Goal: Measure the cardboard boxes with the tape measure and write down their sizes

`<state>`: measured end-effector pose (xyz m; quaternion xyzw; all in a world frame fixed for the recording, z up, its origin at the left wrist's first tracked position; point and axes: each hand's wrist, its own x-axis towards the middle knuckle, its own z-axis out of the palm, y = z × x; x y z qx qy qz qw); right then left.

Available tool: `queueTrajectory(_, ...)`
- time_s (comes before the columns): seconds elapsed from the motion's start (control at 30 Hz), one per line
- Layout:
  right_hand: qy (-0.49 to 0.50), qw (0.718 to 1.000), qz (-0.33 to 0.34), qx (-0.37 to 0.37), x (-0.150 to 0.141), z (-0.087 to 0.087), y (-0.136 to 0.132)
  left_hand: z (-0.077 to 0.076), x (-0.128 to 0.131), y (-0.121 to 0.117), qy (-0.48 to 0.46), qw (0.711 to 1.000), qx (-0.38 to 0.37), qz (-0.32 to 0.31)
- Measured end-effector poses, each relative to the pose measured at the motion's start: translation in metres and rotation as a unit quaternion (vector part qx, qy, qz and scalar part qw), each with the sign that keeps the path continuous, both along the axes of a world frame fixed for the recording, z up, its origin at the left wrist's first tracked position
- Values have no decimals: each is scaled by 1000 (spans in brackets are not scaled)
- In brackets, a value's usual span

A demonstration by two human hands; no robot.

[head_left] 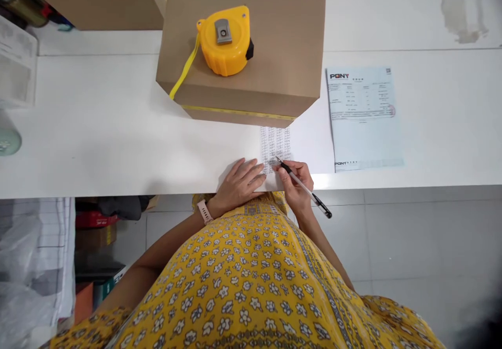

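My right hand (296,184) is closed around a pen (304,186) with a clear barrel and black ends. Its tip points at a sheet with rows of small writing (275,142), which lies partly under or behind a cardboard box (282,45). Flat on the table edge, just left of the sheet, rests my left hand (240,182), fingers stretched and slightly apart, holding nothing. On top of the box sits a yellow tape measure (225,43) with a yellow wrist strap hanging over the box's left side.
A printed document (366,124) lies on the white table (98,129) to the right. Another cardboard box (113,3) stands at the back left, near a clear plastic container (18,61) and a green round object (8,141). Boxes are stacked under the table.
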<state>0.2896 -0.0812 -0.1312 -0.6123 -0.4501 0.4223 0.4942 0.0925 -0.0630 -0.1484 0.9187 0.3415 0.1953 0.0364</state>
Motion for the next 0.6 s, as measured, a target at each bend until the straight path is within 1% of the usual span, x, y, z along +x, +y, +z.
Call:
queueTrajectory(0.07, -21, 1000, 8, 0, 1, -5, -1, 0, 0, 0, -1, 1000, -13, 2)
queueTrajectory(0.17, -76, 997, 6, 29, 0, -11, -3, -1, -1, 0, -1, 1000, -15, -2)
queueTrajectory(0.27, -114, 992, 13, 46, 0, -13, -4, -1, -2, -1, -6, 1000, -29, -10)
queueTrajectory(0.4, -115, 993, 21, 31, 2, -13, -4, -2, -2, -1, -20, 999, -40, -3)
queueTrajectory(0.5, -117, 992, 16, 54, 2, -15, -4, -1, -2, -1, -16, 999, -29, -2)
queueTrajectory(0.6, -128, 989, 25, 71, 3, -19, -4, -1, -2, -1, -13, 1000, -17, -1)
